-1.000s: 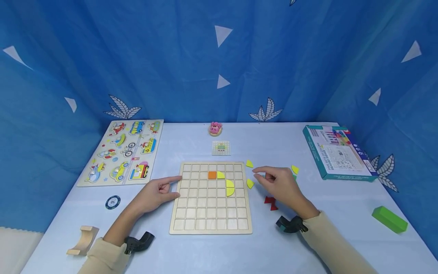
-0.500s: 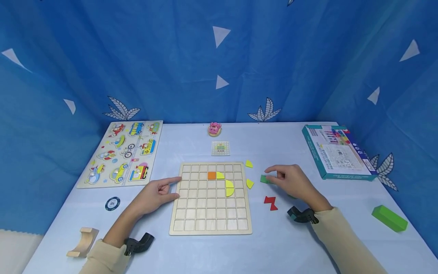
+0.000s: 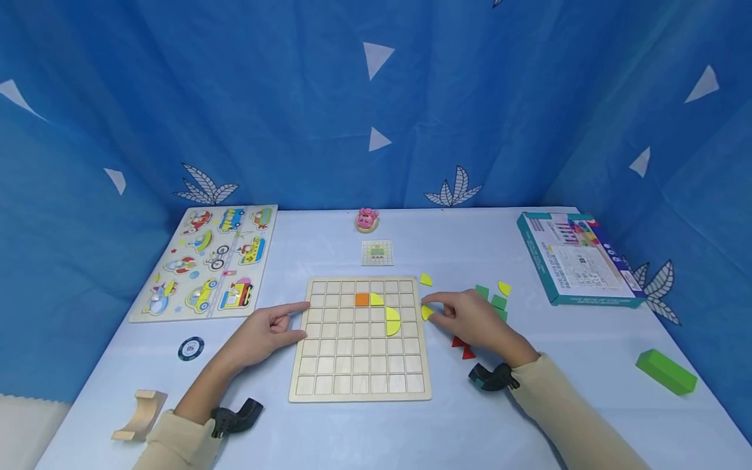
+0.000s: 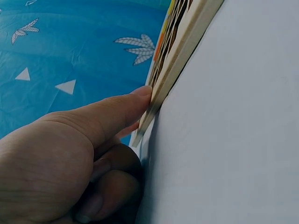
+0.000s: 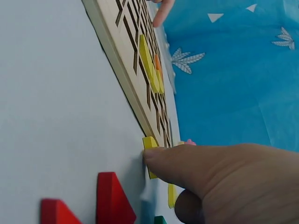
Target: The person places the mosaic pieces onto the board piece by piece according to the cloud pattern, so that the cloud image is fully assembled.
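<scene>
In the head view a square wooden grid board [image 3: 360, 365] lies on the white table. An orange square tile [image 3: 361, 299] and several yellow quarter-circle tiles [image 3: 393, 321] sit in its cells. My left hand [image 3: 262, 334] touches the board's left edge with thumb and index finger extended; its other fingers are curled. My right hand [image 3: 470, 315] is at the board's right side, its thumb and index finger around a loose yellow quarter-circle tile [image 5: 151, 173]. The right wrist view shows the thumb against this tile at the table; the index finger is hidden there.
Green square tiles [image 3: 499, 301] and red triangle tiles [image 3: 468, 352] lie by the right hand. A loose yellow tile [image 3: 425, 279] lies near the board's top right. Behind the board are a pattern card [image 3: 376, 253] and pink figurine [image 3: 367, 220]. A picture puzzle [image 3: 205, 261] and a box [image 3: 578, 261] flank them.
My right hand has drawn back to the right near a green tile, then come left to the yellow quarter-circle tile beside the board. My left hand stays at the board's edge.
</scene>
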Demonstrator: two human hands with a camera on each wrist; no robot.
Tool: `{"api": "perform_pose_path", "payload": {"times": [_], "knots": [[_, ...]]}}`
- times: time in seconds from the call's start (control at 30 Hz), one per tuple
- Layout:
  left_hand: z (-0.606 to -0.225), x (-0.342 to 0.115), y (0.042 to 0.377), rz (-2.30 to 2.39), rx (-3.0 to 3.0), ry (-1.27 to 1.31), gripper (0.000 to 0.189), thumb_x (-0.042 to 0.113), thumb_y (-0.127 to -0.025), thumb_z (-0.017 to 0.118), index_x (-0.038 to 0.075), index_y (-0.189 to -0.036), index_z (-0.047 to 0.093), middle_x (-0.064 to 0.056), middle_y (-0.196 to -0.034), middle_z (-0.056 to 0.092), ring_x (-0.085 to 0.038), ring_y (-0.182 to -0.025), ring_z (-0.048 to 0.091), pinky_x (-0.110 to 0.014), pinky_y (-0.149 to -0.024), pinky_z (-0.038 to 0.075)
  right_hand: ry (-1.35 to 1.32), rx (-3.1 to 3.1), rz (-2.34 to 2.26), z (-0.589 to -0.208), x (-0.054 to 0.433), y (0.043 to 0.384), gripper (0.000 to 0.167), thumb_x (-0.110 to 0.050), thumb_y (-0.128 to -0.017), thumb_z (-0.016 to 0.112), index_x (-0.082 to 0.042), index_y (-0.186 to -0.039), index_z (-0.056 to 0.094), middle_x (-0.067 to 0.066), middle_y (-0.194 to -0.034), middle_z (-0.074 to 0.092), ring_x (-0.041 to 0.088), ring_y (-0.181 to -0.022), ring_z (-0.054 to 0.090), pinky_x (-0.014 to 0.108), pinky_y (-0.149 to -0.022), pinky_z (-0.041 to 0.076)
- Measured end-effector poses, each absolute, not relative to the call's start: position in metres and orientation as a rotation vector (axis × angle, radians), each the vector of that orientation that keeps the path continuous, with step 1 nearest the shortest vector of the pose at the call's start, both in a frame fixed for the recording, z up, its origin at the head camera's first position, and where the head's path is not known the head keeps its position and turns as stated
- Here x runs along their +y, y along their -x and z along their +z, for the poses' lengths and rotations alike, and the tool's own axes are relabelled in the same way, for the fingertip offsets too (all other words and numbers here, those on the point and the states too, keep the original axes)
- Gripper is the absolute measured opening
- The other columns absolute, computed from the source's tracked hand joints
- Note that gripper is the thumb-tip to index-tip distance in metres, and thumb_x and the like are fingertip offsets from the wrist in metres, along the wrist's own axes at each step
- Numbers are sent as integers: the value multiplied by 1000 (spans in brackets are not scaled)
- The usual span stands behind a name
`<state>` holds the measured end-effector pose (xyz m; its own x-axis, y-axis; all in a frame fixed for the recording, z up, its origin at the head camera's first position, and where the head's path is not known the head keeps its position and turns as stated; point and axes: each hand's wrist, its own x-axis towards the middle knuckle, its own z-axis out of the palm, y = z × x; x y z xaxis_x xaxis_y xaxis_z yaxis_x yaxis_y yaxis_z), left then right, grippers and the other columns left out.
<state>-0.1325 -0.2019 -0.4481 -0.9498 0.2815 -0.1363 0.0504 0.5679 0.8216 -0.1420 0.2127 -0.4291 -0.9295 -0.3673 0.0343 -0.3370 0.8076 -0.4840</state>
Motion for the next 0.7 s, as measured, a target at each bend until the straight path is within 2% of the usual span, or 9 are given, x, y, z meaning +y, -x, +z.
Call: {"api": "perform_pose_path", "payload": {"times": [0.5, 0.7], "knots": [[-449, -203, 131, 1328, 2558, -285, 54, 29, -89, 81, 17, -140, 64, 4, -59, 34, -12, -53, 32, -30, -57, 32, 528, 2880, -743, -430, 209, 143, 40, -28, -90, 80, -21, -129, 72, -6, -55, 44, 13, -42, 45, 26, -45, 35], [-448, -203, 132, 1331, 2558, -311, 55, 30, -90, 80, 16, -140, 64, 5, -59, 34, -11, -53, 32, -31, -56, 32, 488, 2902, -720, -430, 210, 143, 35, -28, -89, 81, -20, -123, 75, -5, -55, 44, 14, -42, 45, 26, -44, 34]]}}
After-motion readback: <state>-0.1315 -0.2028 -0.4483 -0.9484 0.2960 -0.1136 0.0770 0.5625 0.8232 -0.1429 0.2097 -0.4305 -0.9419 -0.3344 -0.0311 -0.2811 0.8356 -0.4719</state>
